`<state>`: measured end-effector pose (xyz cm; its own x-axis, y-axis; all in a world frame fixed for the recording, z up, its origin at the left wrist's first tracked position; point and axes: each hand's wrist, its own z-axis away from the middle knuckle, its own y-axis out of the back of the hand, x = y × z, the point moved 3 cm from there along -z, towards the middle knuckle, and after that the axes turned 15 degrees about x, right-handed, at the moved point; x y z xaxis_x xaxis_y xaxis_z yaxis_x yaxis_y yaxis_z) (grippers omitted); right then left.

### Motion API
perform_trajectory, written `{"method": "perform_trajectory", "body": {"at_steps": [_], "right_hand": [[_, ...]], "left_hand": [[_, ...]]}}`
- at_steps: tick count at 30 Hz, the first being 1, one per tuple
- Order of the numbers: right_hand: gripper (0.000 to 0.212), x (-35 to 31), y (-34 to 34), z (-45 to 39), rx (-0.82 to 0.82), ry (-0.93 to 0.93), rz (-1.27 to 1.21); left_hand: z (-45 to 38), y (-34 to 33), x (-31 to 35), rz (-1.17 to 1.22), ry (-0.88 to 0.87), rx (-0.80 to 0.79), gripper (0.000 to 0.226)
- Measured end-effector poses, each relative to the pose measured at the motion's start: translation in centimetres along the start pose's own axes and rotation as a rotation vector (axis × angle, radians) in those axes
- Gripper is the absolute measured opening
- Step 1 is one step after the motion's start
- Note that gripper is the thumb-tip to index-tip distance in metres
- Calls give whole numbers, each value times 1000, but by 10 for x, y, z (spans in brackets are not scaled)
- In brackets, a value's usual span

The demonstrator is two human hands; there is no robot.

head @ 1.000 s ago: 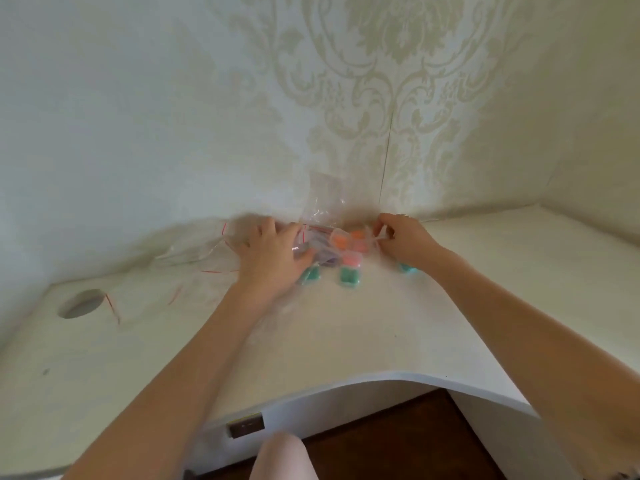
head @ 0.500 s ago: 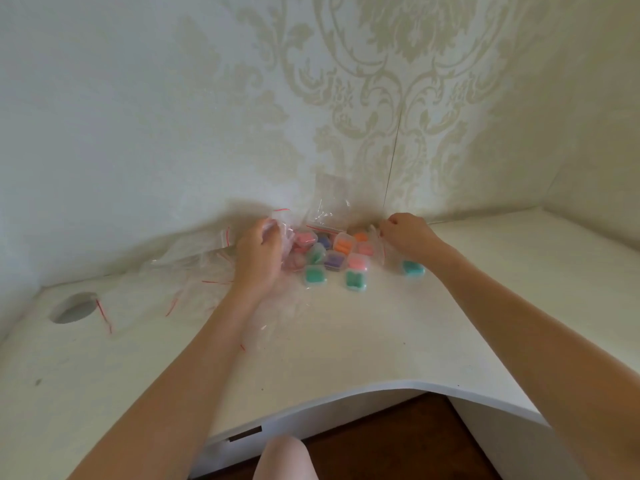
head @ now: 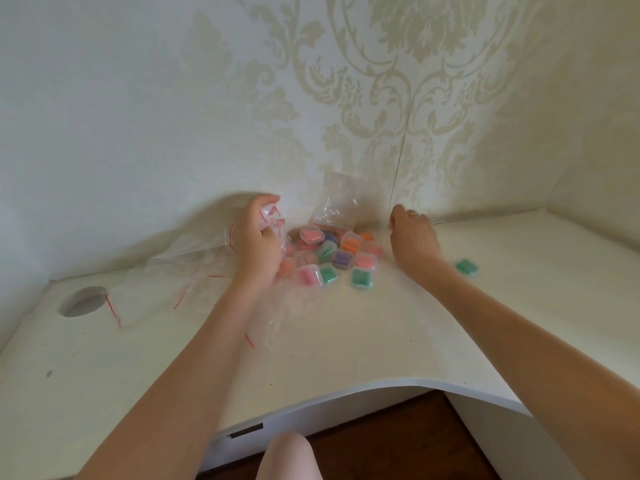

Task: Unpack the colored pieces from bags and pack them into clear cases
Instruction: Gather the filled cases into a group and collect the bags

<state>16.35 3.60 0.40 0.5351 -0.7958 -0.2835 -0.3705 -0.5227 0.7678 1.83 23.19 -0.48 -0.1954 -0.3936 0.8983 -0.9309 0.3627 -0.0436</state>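
A heap of small clear cases (head: 332,258) holding pink, orange, green and purple pieces lies on the white desk (head: 346,341) by the wall. One green case (head: 467,266) sits apart to the right. My left hand (head: 258,242) is raised left of the heap and grips a crumpled clear bag (head: 270,216) with a red seal. My right hand (head: 412,233) hovers right of the heap with fingers curled; I see nothing in it. Another clear bag (head: 334,206) leans against the wall behind the heap.
Several empty clear bags (head: 194,251) with red strips lie left of my left hand and across the desk's middle. A round cable hole (head: 83,301) sits at the far left. The desk's curved front edge (head: 346,389) is near me, with a knee (head: 287,455) below.
My left hand has lifted off the heap with a clear bag and moved left, uncovering the cases. My right hand has drawn slightly right and up from the pile.
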Motion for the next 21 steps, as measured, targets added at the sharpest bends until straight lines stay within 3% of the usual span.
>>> {"method": "perform_trajectory", "body": {"at_steps": [3, 6, 10, 15, 21], "right_hand": [[24, -19, 25, 0, 207, -66, -284], [33, -45, 32, -3, 194, -29, -406], [30, -70, 18, -9, 186, 58, -318], [56, -78, -5, -16, 67, 53, -171], [27, -70, -9, -16, 37, 116, -11]], "left_hand": [[1, 12, 13, -213, -275, 109, 48], [-3, 20, 18, -339, -245, 237, 46], [-5, 23, 13, -409, -160, 236, 41], [-2, 14, 11, -416, -170, 176, 33], [4, 14, 20, -361, -250, 196, 30]]}}
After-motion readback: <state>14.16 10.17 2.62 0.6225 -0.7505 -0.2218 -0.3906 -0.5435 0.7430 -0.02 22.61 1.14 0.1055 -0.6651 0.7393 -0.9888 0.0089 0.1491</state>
